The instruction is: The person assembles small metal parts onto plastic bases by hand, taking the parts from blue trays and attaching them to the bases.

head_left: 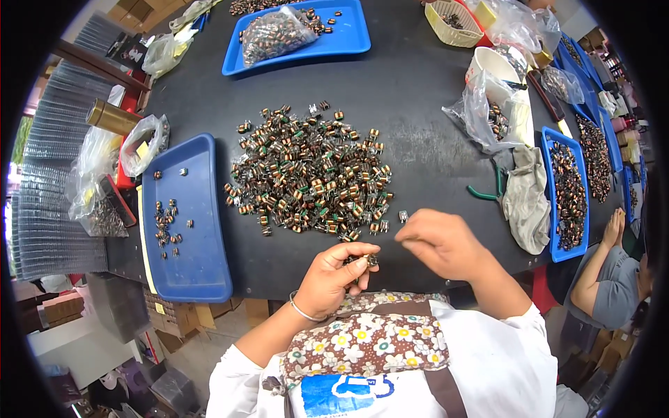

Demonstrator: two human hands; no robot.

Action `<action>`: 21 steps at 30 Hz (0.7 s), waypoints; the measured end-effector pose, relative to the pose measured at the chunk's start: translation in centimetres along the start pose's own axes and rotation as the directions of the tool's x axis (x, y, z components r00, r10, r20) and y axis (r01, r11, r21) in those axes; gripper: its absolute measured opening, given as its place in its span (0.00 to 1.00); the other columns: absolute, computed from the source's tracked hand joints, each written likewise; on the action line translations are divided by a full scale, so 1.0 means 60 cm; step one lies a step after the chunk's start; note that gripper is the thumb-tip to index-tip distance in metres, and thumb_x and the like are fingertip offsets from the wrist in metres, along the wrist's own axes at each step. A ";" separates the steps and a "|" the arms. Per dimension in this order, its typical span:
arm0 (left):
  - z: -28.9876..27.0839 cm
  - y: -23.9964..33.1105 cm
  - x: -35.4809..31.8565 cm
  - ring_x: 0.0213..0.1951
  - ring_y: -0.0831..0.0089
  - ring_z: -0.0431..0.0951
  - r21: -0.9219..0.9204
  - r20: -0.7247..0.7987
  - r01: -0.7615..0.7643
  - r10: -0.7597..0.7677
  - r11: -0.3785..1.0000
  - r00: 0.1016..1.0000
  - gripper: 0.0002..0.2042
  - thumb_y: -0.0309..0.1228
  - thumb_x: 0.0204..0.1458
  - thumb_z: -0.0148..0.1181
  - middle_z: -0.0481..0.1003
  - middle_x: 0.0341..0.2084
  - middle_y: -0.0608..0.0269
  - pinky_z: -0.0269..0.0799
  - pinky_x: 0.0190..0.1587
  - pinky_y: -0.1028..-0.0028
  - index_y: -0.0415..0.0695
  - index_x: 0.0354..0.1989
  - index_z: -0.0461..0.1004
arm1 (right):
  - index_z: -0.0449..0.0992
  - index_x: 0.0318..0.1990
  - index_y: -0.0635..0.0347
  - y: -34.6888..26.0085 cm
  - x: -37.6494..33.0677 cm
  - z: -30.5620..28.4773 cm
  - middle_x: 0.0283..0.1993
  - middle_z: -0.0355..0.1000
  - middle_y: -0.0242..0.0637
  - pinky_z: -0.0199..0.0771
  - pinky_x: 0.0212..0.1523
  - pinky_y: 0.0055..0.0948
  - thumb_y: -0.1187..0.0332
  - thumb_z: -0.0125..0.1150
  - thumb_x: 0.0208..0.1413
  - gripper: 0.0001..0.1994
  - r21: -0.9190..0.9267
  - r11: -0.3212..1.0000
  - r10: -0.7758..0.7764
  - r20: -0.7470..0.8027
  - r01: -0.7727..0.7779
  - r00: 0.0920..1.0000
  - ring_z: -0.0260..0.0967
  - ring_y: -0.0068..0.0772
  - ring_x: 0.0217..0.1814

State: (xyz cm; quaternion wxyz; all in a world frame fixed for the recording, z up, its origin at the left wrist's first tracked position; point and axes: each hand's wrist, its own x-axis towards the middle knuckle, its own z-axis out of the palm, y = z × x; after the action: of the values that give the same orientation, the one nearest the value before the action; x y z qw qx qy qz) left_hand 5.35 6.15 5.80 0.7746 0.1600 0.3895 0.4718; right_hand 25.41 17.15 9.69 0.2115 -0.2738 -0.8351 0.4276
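One left hand [343, 274]: grasping coils [373, 260], lower centre.
Right hand [439, 240]: blurred, grip unclear.
Coil handling: apparently piecewise; next needs precision.

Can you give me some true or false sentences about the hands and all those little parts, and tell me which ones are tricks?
1. The left hand has a small coil part in its fingers. True.

2. The right hand is holding the green-handled tool. False: that tool lies on the black table, next to the grey cloth.

3. The big pile of coil parts lies right on the table. True.

4. The blue tray on the left is full to the top. False: only a few parts are scattered in it.

5. A clear bag of parts lies in the far blue tray. True.

6. The bracelet is on the right wrist. False: it's on the left one.
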 end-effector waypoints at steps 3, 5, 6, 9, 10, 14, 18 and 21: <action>-0.003 -0.004 -0.002 0.25 0.77 0.71 0.000 -0.001 0.017 -0.017 1.000 1.000 0.11 0.27 0.55 0.53 0.73 0.32 0.60 0.63 0.23 0.82 0.41 0.46 0.70 | 0.74 0.31 0.62 0.005 -0.002 0.033 0.29 0.70 0.38 0.70 0.30 0.31 0.79 0.60 0.43 0.06 -0.004 1.000 0.000 0.067 0.000 0.998 0.70 0.38 0.30; -0.006 -0.007 -0.003 0.25 0.77 0.71 -0.003 0.006 0.025 -0.025 1.000 1.000 0.11 0.27 0.55 0.53 0.73 0.32 0.60 0.63 0.23 0.82 0.41 0.46 0.70 | 0.74 0.31 0.60 0.010 -0.006 0.048 0.28 0.70 0.36 0.69 0.28 0.32 0.76 0.62 0.43 0.06 -0.045 0.997 -0.055 0.083 0.059 0.995 0.69 0.39 0.29; -0.007 -0.010 -0.004 0.26 0.77 0.71 -0.008 0.012 0.022 -0.022 1.000 1.000 0.11 0.27 0.55 0.53 0.73 0.32 0.60 0.63 0.23 0.81 0.41 0.46 0.70 | 0.74 0.31 0.60 0.012 -0.006 0.053 0.28 0.70 0.36 0.69 0.28 0.32 0.76 0.62 0.43 0.06 -0.044 0.997 -0.054 0.085 0.058 0.995 0.69 0.39 0.29; -0.012 -0.015 -0.005 0.26 0.77 0.71 -0.018 0.025 0.020 -0.020 1.000 0.999 0.11 0.27 0.55 0.53 0.73 0.32 0.59 0.64 0.23 0.81 0.41 0.46 0.70 | 0.73 0.29 0.56 0.013 -0.008 0.059 0.26 0.66 0.33 0.69 0.28 0.33 0.73 0.63 0.42 0.06 -0.104 0.989 -0.104 0.048 0.109 0.993 0.68 0.38 0.28; -0.013 -0.017 -0.006 0.26 0.76 0.71 -0.021 0.031 0.021 -0.020 1.000 0.999 0.11 0.27 0.55 0.53 0.73 0.32 0.59 0.64 0.23 0.81 0.41 0.46 0.71 | 0.73 0.29 0.55 0.012 -0.008 0.060 0.26 0.66 0.32 0.69 0.29 0.33 0.73 0.62 0.42 0.06 -0.149 0.981 -0.118 0.042 0.123 0.992 0.68 0.38 0.28; -0.017 -0.021 -0.006 0.26 0.76 0.71 -0.076 0.056 0.029 -0.024 0.997 0.998 0.11 0.26 0.55 0.52 0.73 0.32 0.58 0.63 0.23 0.81 0.41 0.46 0.71 | 0.73 0.30 0.56 0.008 -0.012 0.066 0.26 0.67 0.33 0.69 0.29 0.33 0.73 0.62 0.42 0.06 -0.237 0.964 -0.127 -0.005 0.122 0.992 0.69 0.38 0.28; -0.021 -0.023 -0.005 0.24 0.75 0.71 -0.125 0.089 0.020 -0.009 0.992 0.996 0.11 0.26 0.55 0.51 0.72 0.32 0.56 0.63 0.21 0.81 0.40 0.47 0.71 | 0.73 0.30 0.56 0.021 -0.019 0.061 0.27 0.68 0.33 0.70 0.31 0.34 0.73 0.62 0.42 0.06 -0.176 0.981 -0.087 -0.026 0.081 0.996 0.70 0.39 0.29; -0.022 -0.020 -0.008 0.22 0.73 0.71 -0.176 0.094 0.032 -0.016 0.984 0.995 0.10 0.28 0.56 0.49 0.72 0.32 0.55 0.62 0.19 0.81 0.39 0.44 0.71 | 0.74 0.34 0.58 0.049 -0.025 0.051 0.29 0.69 0.36 0.71 0.31 0.32 0.72 0.63 0.43 0.09 -0.296 0.950 0.043 -0.192 -0.100 0.981 0.70 0.40 0.29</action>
State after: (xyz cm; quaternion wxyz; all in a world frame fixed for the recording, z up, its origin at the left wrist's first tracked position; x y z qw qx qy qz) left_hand 5.00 5.00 4.42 0.8085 0.1075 0.3117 0.4874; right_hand 25.53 15.79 5.41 0.2270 -0.3714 -0.8574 0.2747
